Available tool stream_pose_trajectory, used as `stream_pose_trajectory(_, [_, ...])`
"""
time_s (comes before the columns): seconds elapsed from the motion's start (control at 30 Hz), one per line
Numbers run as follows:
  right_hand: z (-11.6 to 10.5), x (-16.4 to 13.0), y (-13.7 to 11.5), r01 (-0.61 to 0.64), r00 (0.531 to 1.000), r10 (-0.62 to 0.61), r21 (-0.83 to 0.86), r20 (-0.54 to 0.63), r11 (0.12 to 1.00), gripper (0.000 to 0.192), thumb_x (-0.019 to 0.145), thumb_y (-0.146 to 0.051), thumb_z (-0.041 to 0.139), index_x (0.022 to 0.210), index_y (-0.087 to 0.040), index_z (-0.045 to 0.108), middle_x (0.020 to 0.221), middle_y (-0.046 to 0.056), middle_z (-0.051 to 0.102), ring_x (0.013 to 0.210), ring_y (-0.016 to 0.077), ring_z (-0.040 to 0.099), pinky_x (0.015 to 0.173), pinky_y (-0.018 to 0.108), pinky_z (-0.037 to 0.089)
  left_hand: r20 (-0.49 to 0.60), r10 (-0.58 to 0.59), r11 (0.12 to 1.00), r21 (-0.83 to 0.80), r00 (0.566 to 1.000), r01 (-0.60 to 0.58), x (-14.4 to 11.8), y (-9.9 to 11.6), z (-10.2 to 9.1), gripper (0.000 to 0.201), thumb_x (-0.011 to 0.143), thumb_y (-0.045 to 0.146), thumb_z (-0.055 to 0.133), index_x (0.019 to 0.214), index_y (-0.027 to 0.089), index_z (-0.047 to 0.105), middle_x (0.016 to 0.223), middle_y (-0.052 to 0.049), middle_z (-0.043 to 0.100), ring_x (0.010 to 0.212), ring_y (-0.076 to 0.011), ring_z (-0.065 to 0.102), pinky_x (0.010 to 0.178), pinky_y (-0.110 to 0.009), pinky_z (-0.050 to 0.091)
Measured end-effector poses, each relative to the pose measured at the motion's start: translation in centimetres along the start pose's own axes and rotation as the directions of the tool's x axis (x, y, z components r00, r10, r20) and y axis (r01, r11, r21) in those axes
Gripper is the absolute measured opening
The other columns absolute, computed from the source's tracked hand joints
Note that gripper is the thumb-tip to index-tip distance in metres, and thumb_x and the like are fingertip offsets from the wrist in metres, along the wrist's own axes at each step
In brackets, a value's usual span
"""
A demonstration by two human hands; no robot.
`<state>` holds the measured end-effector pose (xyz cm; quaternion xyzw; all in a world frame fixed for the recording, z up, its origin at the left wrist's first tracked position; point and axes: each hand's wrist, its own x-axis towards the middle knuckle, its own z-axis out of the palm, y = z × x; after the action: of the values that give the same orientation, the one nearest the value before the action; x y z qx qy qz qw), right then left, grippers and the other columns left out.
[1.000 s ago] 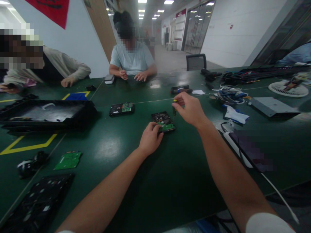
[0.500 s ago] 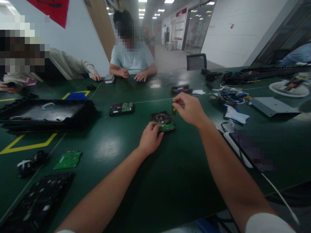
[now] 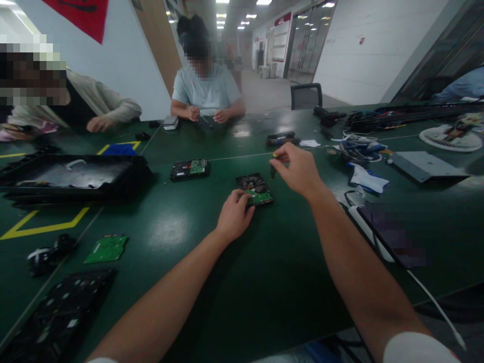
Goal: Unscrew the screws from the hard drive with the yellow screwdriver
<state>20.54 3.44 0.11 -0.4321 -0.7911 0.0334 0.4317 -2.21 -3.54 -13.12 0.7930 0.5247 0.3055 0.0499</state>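
Note:
A hard drive (image 3: 252, 182) lies on the green table with its green circuit board (image 3: 260, 197) facing up. My left hand (image 3: 234, 217) grips its near left edge, fingers over the board and thumb at the near side. Beside the drive's right side, my right hand (image 3: 297, 170) pinches a small screwdriver (image 3: 273, 173) with a dark and yellow handle, held nearly upright. Its tip is too small to make out, so I cannot tell whether it touches the drive.
Another hard drive (image 3: 189, 169) lies to the left, beyond it a black tray (image 3: 75, 174). Nearer are a loose green board (image 3: 106, 249) and a black drive-like part (image 3: 60, 312). On the right lie a glove (image 3: 367, 178) and a tablet-like device (image 3: 389, 234). Two co-workers sit across.
My right hand and the screwdriver have shifted very slightly; my left hand stays on the drive. The co-worker at left has drawn a hand back, and the one opposite has moved their hands.

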Motion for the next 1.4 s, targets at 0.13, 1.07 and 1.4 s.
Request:
stream_pose_trajectory(0.13, [-0.08, 0.05, -0.09, 0.026, 1.000, -0.026, -0.020, 0.018, 0.999, 0.008, 0.094, -0.025, 0.068, 0.100, -0.021, 0.070, 0.102, 0.009, 0.077, 0.090, 0.0272, 0.072, 0.086, 0.043, 0.055, -0.005, 0.003, 1.000, -0.003, 1.000, -0.003, 0.01, 0.03, 0.01, 0.037, 0.101, 0.031, 0.063, 0.137, 0.020, 0.061, 0.139, -0.016, 0.054, 0.126, -0.0331, 0.062, 0.108, -0.054, 0.057])
stream_pose_trajectory(1.07, [-0.08, -0.03, -0.26, -0.008, 1.000, 0.009, -0.052, 0.022, 0.999, 0.009, 0.094, -0.026, 0.066, 0.103, -0.023, 0.066, 0.100, 0.009, 0.074, 0.090, 0.0278, 0.069, 0.087, 0.045, 0.054, -0.011, 0.005, 1.000, -0.030, 1.000, -0.005, 0.01, 0.16, -0.19, 0.037, 0.100, 0.030, 0.064, 0.136, 0.023, 0.061, 0.140, -0.015, 0.053, 0.127, -0.0329, 0.062, 0.108, -0.055, 0.057])
stream_pose_trajectory(1.4, [0.03, 0.00, -0.06, -0.018, 1.000, 0.018, -0.014, 0.012, 1.000, 0.013, 0.090, -0.026, 0.072, 0.101, -0.022, 0.065, 0.102, 0.009, 0.074, 0.090, 0.0273, 0.069, 0.085, 0.043, 0.055, -0.007, -0.004, 1.000, -0.024, 1.000, 0.004, 0.06, 0.24, -0.20, 0.036, 0.101, 0.030, 0.064, 0.135, 0.021, 0.061, 0.139, -0.015, 0.054, 0.127, -0.0329, 0.062, 0.108, -0.055, 0.057])
